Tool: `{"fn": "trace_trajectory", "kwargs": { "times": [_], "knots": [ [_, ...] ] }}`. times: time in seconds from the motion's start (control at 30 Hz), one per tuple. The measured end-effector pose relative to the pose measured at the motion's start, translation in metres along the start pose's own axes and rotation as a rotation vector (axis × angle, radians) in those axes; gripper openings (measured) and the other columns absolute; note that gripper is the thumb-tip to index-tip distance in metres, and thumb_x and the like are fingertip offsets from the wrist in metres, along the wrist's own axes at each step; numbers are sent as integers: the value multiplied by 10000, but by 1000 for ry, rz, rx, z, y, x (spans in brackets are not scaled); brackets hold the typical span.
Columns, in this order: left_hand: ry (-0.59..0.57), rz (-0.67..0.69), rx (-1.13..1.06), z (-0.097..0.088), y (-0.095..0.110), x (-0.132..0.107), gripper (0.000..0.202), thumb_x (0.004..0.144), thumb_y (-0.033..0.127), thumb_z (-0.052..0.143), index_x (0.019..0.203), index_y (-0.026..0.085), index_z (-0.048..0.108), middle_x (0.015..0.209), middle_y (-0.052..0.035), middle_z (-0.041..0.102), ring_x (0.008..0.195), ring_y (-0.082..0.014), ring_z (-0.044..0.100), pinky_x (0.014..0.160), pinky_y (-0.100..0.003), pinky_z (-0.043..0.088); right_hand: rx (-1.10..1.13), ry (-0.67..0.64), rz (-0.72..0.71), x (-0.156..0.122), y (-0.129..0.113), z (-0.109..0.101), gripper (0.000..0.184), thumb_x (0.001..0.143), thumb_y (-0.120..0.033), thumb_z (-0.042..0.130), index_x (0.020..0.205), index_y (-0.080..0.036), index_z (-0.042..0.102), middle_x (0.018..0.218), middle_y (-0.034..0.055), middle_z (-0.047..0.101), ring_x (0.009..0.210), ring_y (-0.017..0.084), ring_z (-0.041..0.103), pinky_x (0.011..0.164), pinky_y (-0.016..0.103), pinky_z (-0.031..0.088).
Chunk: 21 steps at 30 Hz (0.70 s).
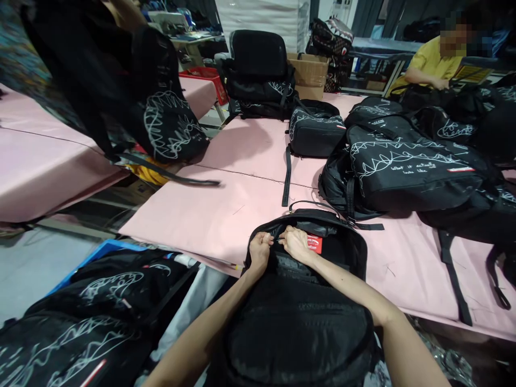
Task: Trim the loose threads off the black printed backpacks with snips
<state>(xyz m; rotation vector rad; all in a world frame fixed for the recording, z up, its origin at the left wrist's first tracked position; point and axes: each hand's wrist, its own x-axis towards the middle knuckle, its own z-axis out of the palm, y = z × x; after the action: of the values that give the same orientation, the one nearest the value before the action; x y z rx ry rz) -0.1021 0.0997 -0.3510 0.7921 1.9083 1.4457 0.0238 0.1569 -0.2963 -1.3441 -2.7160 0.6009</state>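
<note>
Now L hand (261, 251) & R hand (297, 244) are working inside the open black bag (300, 344), which is lying under & around them, partly on the pink table (217, 209). Both are pinching, almost closed, on a small dk bit (276, 239); can't tell what.

The open backpack (300, 328) is showing smooth, faintly glossy cloth, while the table cover (209, 207) is looking matt.
</note>
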Motion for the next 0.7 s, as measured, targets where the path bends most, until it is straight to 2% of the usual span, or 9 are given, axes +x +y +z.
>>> {"fn": "trace_trajectory", "kwargs": {
  "times": [0.2,0.3,0.4,0.47,0.53,0.6,0.63,0.67,0.7],
  "knots": [
    [-13,17,63,5,6,-1,238,759,372,442,710,156,529,662,-52,629,555,-141,570,545,-252,434,-2,-17,4,2,-1,0,229,859,-312,491,947,-216,678,994,52,637,890,176,599,727,256,415],
    [-58,38,86,-1,24,-11,234,772,363,438,715,160,540,665,-49,636,559,-151,581,554,-268,457,-10,-18,28,-1,1,-4,231,862,-298,481,964,-214,670,1013,62,630,891,179,601,721,258,412],
    [-131,193,184,-37,64,-23,193,785,321,467,767,183,601,787,-48,670,749,-178,621,732,-308,485,-20,-21,50,-6,3,-8,244,867,-313,471,1011,-231,651,1020,61,620,880,184,601,720,265,409],
    [-106,514,459,-74,96,-26,222,820,245,432,880,201,641,968,-66,669,987,-215,581,925,-381,409,-22,-26,62,-9,4,-10,259,867,-329,474,1051,-243,634,1029,62,613,886,189,597,730,268,408],
    [103,685,722,-109,124,-24,303,822,185,441,1079,179,603,1230,-128,554,1241,-303,387,1029,-534,246,-22,-26,75,-11,3,-11,274,863,-332,482,1080,-238,621,1044,72,607,904,198,591,745,271,406],
    [211,689,863,-127,140,-21,376,814,184,467,1181,149,546,1377,-168,398,1326,-366,209,1021,-625,156,-20,-21,87,-12,0,-13,281,858,-320,494,1093,-227,616,1062,82,604,928,206,587,759,269,405],
    [156,663,869,-130,143,-21,386,821,200,465,1198,145,535,1388,-169,381,1326,-365,213,1022,-618,172,-19,-19,91,-13,-2,-15,281,856,-315,499,1097,-225,613,1067,83,606,938,207,587,760,265,406],
    [16,634,833,-128,143,-23,382,839,223,445,1204,152,532,1369,-155,413,1306,-339,273,1029,-574,224,-18,-18,94,-14,-3,-17,284,856,-312,503,1105,-226,609,1073,82,608,943,204,588,759,260,407],
    [-209,603,771,-123,141,-26,374,861,249,415,1206,166,534,1325,-128,473,1264,-294,361,1024,-502,294,-17,-17,97,-17,-3,-20,289,857,-310,504,1117,-230,601,1078,79,610,943,200,592,757,256,408]
  ]
}}
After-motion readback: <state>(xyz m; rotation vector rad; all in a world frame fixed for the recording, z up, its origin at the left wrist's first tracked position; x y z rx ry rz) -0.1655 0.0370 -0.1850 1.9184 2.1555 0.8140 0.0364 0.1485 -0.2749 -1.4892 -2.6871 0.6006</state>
